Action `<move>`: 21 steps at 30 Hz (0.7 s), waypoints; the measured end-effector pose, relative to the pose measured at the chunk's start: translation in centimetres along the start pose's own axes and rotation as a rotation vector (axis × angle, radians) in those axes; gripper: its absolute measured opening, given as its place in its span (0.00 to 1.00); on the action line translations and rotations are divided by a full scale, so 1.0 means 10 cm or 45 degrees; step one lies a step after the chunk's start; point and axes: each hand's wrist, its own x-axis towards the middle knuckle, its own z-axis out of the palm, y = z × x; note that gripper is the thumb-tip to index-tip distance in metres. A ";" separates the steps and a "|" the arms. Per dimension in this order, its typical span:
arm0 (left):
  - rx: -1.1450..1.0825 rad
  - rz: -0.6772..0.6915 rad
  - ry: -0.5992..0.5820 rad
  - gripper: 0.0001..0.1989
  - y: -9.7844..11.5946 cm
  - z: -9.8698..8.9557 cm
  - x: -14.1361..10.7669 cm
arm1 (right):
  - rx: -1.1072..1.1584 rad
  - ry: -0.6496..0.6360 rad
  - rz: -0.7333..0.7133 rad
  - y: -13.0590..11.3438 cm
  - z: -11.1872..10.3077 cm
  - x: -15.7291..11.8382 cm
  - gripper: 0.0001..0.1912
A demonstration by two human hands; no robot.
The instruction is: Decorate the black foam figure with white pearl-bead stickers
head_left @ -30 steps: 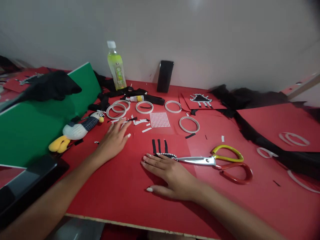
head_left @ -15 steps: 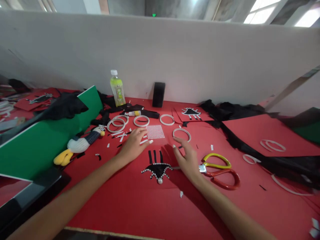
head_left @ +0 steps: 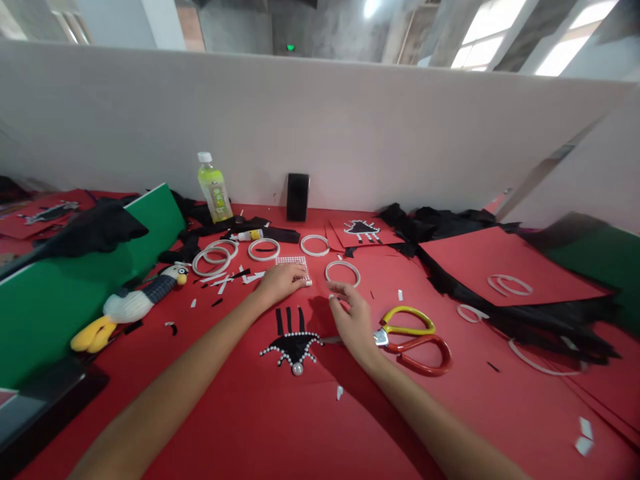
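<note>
My left hand (head_left: 283,283) lies over the lower part of a sheet of small white pearl beads (head_left: 290,261), its fingertips near the sheet's right edge. My right hand (head_left: 353,317) hovers to the right of it, thumb and fingers apart, with nothing visible in them. Nearer to me, between the forearms, sits a black cutout (head_left: 293,345) edged with pearl beads, with one large pearl at its near tip and three black strips at its far side. Scissors (head_left: 381,337) with one yellow and one red handle lie beside my right hand, which partly hides the blades.
White rings of tape (head_left: 343,264) lie beyond my hands. A small glue bottle (head_left: 250,235), a drink bottle (head_left: 216,193) and a black phone (head_left: 298,198) stand or lie farther back. At left are a plush bird (head_left: 135,303) and a green board (head_left: 90,287); black fabric (head_left: 440,227) lies at right.
My left hand has moved right onto the bead sheet, covering its lower part. The right hand stays close by, its fingers slightly more curled. The whole view has shifted a little.
</note>
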 end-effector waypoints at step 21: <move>-0.172 -0.134 0.147 0.10 0.03 0.06 -0.04 | -0.814 -0.770 -0.363 -0.13 0.08 0.01 0.27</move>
